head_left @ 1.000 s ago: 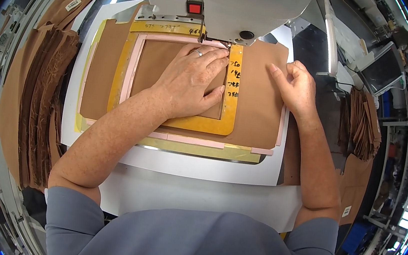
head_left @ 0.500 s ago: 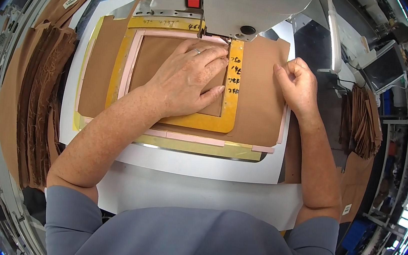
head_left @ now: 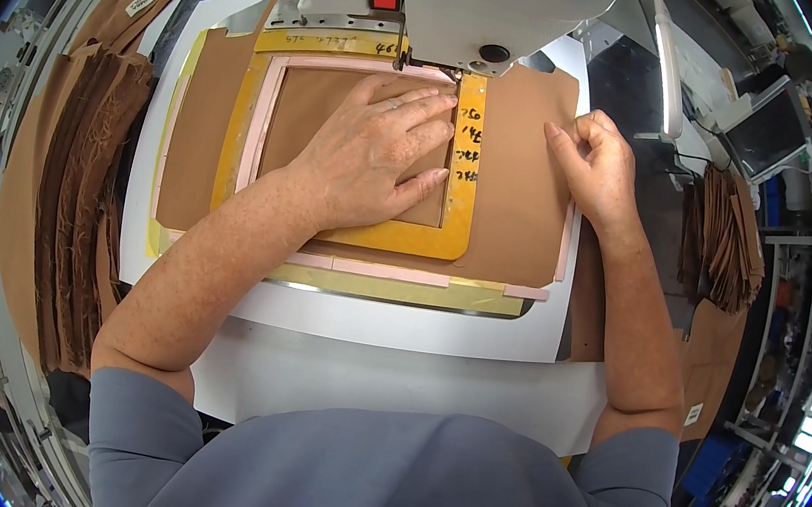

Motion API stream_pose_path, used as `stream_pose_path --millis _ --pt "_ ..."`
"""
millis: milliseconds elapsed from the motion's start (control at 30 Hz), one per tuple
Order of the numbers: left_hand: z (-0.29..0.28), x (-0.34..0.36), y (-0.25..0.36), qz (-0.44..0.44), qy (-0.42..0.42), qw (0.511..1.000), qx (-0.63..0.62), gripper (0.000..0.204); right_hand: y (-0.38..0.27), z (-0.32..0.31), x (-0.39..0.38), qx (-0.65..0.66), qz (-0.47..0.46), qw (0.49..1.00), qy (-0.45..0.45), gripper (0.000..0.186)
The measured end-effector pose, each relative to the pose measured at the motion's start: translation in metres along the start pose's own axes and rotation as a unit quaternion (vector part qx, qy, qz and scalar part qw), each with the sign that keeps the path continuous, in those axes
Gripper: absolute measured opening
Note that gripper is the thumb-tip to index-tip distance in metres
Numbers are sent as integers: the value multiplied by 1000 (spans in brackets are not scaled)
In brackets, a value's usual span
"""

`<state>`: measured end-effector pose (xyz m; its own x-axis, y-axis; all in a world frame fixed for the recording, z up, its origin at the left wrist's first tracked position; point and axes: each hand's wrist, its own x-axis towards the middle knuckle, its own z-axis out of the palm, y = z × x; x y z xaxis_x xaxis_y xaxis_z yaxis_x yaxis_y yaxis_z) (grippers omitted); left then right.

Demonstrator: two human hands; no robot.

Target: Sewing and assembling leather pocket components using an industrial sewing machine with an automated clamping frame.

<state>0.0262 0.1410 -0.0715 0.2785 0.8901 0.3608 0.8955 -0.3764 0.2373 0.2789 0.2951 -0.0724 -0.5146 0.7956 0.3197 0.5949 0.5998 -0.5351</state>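
Observation:
My left hand (head_left: 377, 155) lies flat with its fingers stretched on a brown fabric panel (head_left: 307, 107), inside a yellow rectangular frame (head_left: 461, 195) with a pink inner border. Its fingertips reach the frame's right inner edge, just below the head of a sewing machine (head_left: 454, 9). Brown fabric (head_left: 520, 176) also spreads out beyond the frame on both sides. Near that fabric's right edge, my right hand (head_left: 598, 170) is closed, thumb toward the curled fingers. Whatever it may hold is hidden.
Stacked brown fabric pieces (head_left: 86, 207) stand at the left, and a fanned bundle of brown pieces (head_left: 723, 240) sits at the right. Under the work lies a white sheet (head_left: 397, 331). A lit lamp bar (head_left: 668, 78) and a dark screen (head_left: 770, 135) are at the far right.

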Motion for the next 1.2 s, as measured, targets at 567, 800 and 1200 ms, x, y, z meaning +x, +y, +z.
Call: stream_pose_path --millis 567,800,1200 --pt "2 0 -3 -5 2 1000 12 47 -84 3 -37 16 -392 907 -155 18" --pt "4 -2 -5 -2 8 1000 19 46 -87 8 -32 8 -398 897 -193 20" --pt "-19 -1 -19 -6 -90 992 -93 73 -85 8 -26 31 -372 900 -223 21"
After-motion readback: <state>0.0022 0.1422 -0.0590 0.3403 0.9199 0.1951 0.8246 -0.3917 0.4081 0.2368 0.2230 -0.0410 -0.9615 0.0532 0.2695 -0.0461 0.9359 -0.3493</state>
